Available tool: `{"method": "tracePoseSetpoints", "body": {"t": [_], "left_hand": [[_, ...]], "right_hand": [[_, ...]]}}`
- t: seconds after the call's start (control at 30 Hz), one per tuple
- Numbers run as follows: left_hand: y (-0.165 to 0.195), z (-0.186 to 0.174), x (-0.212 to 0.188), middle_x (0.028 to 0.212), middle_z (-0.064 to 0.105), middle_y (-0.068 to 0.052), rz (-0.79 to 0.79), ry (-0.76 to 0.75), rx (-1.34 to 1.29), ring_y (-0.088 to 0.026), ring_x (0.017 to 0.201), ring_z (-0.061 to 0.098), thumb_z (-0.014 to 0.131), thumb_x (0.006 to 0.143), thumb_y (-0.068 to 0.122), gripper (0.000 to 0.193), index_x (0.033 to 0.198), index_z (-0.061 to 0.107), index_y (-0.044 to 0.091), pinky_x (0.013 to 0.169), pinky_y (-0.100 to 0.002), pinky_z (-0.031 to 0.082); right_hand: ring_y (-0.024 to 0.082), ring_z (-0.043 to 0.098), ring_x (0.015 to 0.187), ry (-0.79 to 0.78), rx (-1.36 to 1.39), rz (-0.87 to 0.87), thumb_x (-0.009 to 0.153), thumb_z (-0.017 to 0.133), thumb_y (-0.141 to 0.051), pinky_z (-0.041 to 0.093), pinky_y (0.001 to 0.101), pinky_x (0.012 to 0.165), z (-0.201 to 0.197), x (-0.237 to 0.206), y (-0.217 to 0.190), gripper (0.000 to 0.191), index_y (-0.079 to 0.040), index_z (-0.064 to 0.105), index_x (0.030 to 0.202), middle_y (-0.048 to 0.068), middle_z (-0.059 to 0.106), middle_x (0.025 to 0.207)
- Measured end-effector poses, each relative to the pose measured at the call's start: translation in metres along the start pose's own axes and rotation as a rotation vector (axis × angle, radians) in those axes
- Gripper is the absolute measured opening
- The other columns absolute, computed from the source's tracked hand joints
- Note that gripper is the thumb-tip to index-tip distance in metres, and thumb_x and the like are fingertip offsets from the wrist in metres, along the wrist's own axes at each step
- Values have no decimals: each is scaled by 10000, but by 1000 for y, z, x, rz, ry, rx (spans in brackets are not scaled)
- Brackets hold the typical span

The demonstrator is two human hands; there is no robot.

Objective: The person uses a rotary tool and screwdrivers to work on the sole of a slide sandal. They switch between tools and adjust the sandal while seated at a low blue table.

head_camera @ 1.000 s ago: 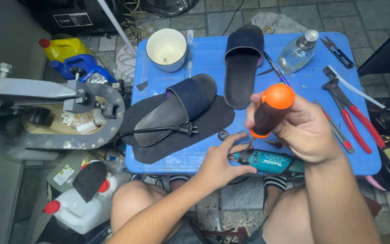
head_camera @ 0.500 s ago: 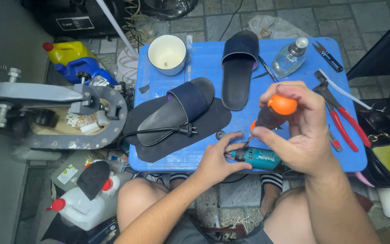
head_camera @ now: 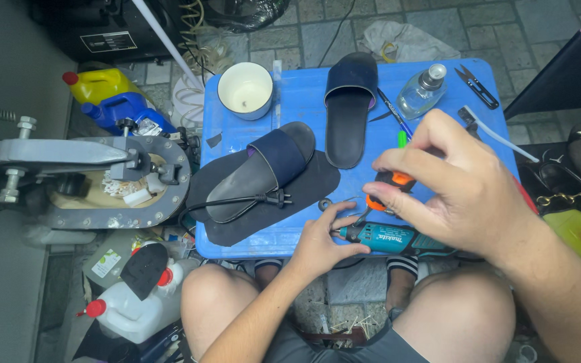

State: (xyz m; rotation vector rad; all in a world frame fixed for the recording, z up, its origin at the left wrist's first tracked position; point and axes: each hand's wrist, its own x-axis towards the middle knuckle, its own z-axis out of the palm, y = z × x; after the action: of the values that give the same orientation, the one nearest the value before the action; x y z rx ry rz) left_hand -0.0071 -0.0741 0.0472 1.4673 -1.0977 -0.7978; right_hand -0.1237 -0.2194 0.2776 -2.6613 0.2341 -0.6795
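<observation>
Head view looks down past bare knees to the left hand [head_camera: 322, 243], which is wrapped around the nose of a teal rotary tool [head_camera: 388, 237] lying along the near edge of the blue plastic table [head_camera: 300, 111]. Just above it the right hand [head_camera: 462, 191] closes its fingers around an orange-handled screwdriver [head_camera: 386, 190], tip pointing down at the tool's front end; this hand hides most of the handle and the table's right side. Left of the hands a dark slipper [head_camera: 263, 168] rests on a black rubber sheet [head_camera: 263, 202], with a black power plug [head_camera: 274, 197] lying across both. Farther back stand a second dark slipper [head_camera: 349, 111], sole up, a white cup [head_camera: 245, 89], a clear glass bottle [head_camera: 421, 91] and small black snips [head_camera: 477, 86]. Off the table to the left sit a grey metal press [head_camera: 82, 178] and, behind it, yellow and blue jugs [head_camera: 112, 97].
</observation>
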Motion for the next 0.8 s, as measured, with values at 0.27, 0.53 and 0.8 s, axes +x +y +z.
{"method": "tracePoseSetpoints", "body": {"t": [0.27, 0.53, 0.8], "left_hand": [[7, -1, 3, 1232, 762, -124, -105, -35, -9, -208, 1129, 762, 949, 663, 246, 871, 1413, 546, 60, 883, -288, 609], [7, -1, 2, 1211, 772, -115, -87, -17, 18, -203, 1091, 774, 947, 654, 261, 877, 1407, 545, 57, 867, -285, 606], [4, 1, 3, 1200, 787, -117, -126, 6, 58, -194, 1044, 791, 948, 666, 257, 839, 1386, 566, 60, 824, -301, 598]], "right_hand": [[283, 686, 816, -393, -71, -335, 836, 659, -197, 539, 388, 586, -22, 20, 5, 266, -30, 626, 1041, 106, 609, 913], [254, 684, 755, -370, -375, -407, 825, 603, -293, 545, 350, 631, -26, 27, -22, 285, -59, 547, 978, 97, 564, 920], [186, 667, 976, -881, -689, 130, 999, 522, -528, 539, 332, 778, -30, 27, -8, 375, -174, 538, 1124, 15, 591, 1064]]}}
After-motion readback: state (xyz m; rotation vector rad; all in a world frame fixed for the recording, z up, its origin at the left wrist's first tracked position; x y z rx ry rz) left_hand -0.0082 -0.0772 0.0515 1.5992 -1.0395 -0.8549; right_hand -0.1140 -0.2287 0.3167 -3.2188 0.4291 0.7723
